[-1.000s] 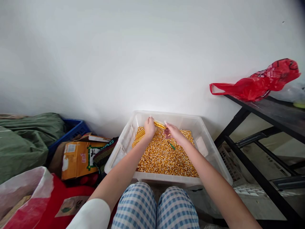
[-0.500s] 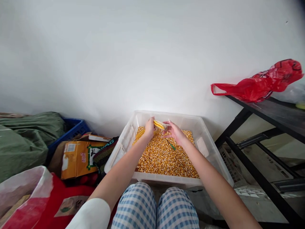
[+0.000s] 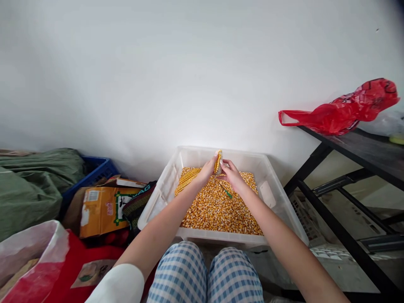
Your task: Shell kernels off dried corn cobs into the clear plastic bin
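A translucent plastic tub (image 3: 221, 236) is set straight ahead, and anything loosened is best kept well inside its rim. Across its floor a broad bed of loose kernels (image 3: 217, 214) is spread, over which the work should be done low so that little is scattered. At ten o'clock within the tub, ears of corn (image 3: 187, 180) with close rows of kernels are laid on the bed, partly hidden by the left forearm; they are better left undisturbed there.

Towards twelve o'clock, the left hand (image 3: 206, 170) is closed around the cob, and this hold should be kept firm. From about four o'clock of the cob, the right hand (image 3: 234, 176) is brought against it with the fingers loosely curved; whether it is gripped by them too cannot be told. The cob (image 3: 217, 163) itself is held nearly upright above the bed, yellow rows on its left side, a paler, seemingly stripped face on its right. Pressure is probably best applied by the thumb where rows border that bare face, a little at a time. Near the tub's centre, a green-handled tool (image 3: 228, 194) is left lying on the kernels, within easy reach.
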A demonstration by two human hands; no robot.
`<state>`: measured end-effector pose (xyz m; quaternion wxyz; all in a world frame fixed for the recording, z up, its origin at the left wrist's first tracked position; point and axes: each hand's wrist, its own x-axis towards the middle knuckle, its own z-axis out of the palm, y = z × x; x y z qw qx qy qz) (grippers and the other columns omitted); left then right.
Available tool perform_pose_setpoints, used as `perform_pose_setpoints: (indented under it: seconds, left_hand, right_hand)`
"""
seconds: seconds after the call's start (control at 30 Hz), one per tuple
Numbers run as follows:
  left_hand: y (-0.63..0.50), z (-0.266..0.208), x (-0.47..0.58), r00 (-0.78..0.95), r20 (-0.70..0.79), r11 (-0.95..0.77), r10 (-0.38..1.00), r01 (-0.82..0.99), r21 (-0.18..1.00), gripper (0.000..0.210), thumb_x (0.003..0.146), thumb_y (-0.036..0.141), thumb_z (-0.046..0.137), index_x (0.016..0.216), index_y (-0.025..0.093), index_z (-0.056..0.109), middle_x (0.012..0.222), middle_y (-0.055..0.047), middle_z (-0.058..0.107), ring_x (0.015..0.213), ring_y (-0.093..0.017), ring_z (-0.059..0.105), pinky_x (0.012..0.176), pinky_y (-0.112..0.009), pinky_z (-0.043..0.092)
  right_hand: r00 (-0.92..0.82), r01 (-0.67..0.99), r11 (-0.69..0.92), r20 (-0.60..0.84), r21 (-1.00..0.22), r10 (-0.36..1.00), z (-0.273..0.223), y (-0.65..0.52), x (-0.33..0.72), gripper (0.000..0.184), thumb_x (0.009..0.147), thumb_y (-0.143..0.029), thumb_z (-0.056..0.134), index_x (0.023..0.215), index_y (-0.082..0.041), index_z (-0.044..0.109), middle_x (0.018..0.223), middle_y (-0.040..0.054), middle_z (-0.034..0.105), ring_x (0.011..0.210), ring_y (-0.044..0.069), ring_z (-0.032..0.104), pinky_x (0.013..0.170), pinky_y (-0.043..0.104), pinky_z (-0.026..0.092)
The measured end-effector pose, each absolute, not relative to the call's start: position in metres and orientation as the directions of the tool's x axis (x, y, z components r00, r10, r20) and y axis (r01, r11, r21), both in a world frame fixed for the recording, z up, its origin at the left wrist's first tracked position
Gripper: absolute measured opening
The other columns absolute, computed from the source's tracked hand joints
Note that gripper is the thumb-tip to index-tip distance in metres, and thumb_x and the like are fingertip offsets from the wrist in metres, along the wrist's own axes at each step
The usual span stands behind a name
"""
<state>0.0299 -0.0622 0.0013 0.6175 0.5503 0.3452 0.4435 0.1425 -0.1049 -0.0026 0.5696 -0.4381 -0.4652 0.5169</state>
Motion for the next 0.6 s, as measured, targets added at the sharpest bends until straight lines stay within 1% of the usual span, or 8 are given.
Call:
perform_pose_setpoints:
  seconds: [0.03,0.1,0.17,0.2,0.27,0.4,0.5,0.6]
  left_hand:
    - [-0.064,0.001,0.031,0.347,0.072,-0.020,0.935,-0.152,0.988,0.050,0.077,0.060,0.045,0.081,0.013,0.062,0.076,-0.007,0.063,0.072,-0.017,0.058,0.065,-0.027,0.042]
    - [-0.066,0.002,0.033,0.277,0.106,-0.078,0.955,-0.108,0.991,0.050,0.077,0.060,0.046,0.077,0.013,0.062,0.074,-0.007,0.063,0.070,-0.017,0.058,0.066,-0.028,0.043]
    - [-0.068,0.004,0.034,0.267,0.120,-0.100,0.956,-0.089,0.991,0.048,0.078,0.060,0.046,0.076,0.014,0.059,0.070,-0.006,0.061,0.062,-0.016,0.056,0.060,-0.028,0.042]
    - [-0.069,0.004,0.035,0.287,0.121,-0.097,0.950,-0.095,0.991,0.047,0.079,0.060,0.045,0.077,0.015,0.058,0.066,-0.005,0.059,0.057,-0.015,0.055,0.055,-0.027,0.041]
    - [-0.071,0.005,0.036,0.345,0.130,-0.094,0.929,-0.120,0.988,0.045,0.080,0.059,0.044,0.080,0.017,0.057,0.061,-0.003,0.056,0.049,-0.013,0.051,0.048,-0.025,0.038]
    - [-0.076,0.007,0.036,0.441,0.168,-0.131,0.882,-0.113,0.985,0.048,0.082,0.060,0.039,0.080,0.017,0.059,0.054,-0.002,0.052,0.044,-0.012,0.047,0.044,-0.024,0.035]
    - [-0.081,0.009,0.035,0.477,0.155,-0.171,0.865,-0.010,0.985,0.046,0.079,0.061,0.044,0.079,0.016,0.057,0.051,-0.001,0.052,0.040,-0.011,0.045,0.041,-0.023,0.033]
    - [-0.085,0.011,0.034,0.476,0.200,-0.276,0.857,0.097,0.956,0.043,0.077,0.060,0.049,0.078,0.017,0.053,0.054,0.001,0.053,0.041,-0.010,0.047,0.041,-0.022,0.034]
  right_hand:
    - [0.072,-0.125,0.092,0.083,-0.988,0.994,-0.003,-0.103,0.144,0.036,0.074,-0.052,0.057,0.091,-0.021,0.053,0.082,0.0009,0.061,0.069,0.012,0.058,0.060,0.024,0.048]
    - [0.196,-0.018,0.124,0.118,-0.992,0.973,-0.003,-0.101,0.147,0.042,0.078,-0.058,0.048,0.081,-0.017,0.056,0.072,0.0021,0.058,0.064,0.012,0.056,0.059,0.023,0.046]
    - [0.321,0.067,0.178,0.190,-0.982,0.928,-0.001,-0.099,0.152,0.049,0.079,-0.063,0.041,0.078,-0.016,0.058,0.063,0.0012,0.053,0.057,0.011,0.051,0.055,0.022,0.042]
    - [0.352,0.093,0.202,0.222,-0.975,0.909,0.000,-0.098,0.155,0.051,0.079,-0.064,0.040,0.080,-0.017,0.059,0.060,0.0002,0.050,0.054,0.010,0.047,0.053,0.022,0.040]
    - [0.338,0.103,0.244,0.265,-0.964,0.903,0.004,-0.098,0.159,0.051,0.079,-0.065,0.039,0.082,-0.018,0.058,0.057,-0.0019,0.043,0.050,0.009,0.041,0.048,0.021,0.036]
    - [0.179,0.033,0.273,0.274,-0.961,0.945,0.011,-0.101,0.163,0.045,0.078,-0.063,0.044,0.073,-0.019,0.051,0.053,-0.0036,0.036,0.046,0.008,0.033,0.044,0.021,0.030]
    - [0.122,-0.003,0.276,0.274,-0.961,0.954,0.013,-0.103,0.163,0.041,0.077,-0.060,0.049,0.074,-0.020,0.051,0.051,-0.0046,0.034,0.044,0.008,0.031,0.042,0.021,0.027]
    - [0.122,-0.029,0.273,0.268,-0.961,0.956,0.013,-0.103,0.164,0.040,0.078,-0.059,0.049,0.072,-0.019,0.049,0.050,-0.0049,0.034,0.043,0.007,0.030,0.040,0.021,0.025]
